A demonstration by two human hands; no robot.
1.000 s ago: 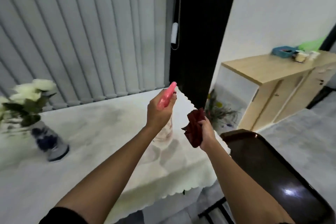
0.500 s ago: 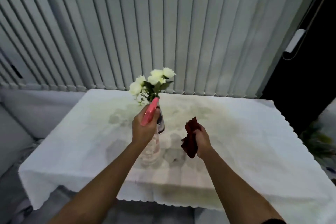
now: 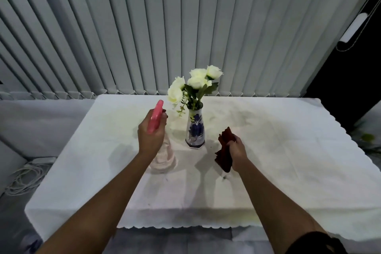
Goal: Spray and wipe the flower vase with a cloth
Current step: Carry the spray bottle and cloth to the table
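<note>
A white vase with blue flower patterns (image 3: 195, 131) stands upright near the middle of the table, holding white roses (image 3: 193, 84). My left hand (image 3: 151, 136) grips a clear spray bottle with a pink head (image 3: 156, 117), just left of the vase, nozzle pointing away from me. My right hand (image 3: 237, 150) holds a crumpled dark red cloth (image 3: 224, 150) to the right of the vase. Neither hand touches the vase.
The table wears a white cloth with a scalloped edge (image 3: 288, 161). Grey vertical blinds (image 3: 185, 27) hang right behind it. White cables (image 3: 22, 177) lie on the floor at the left. A dark opening (image 3: 350, 78) lies at the right.
My view has swung left from the room's right side to the table. The vase now stands clear between my hands; half a second ago the bottle covered it.
</note>
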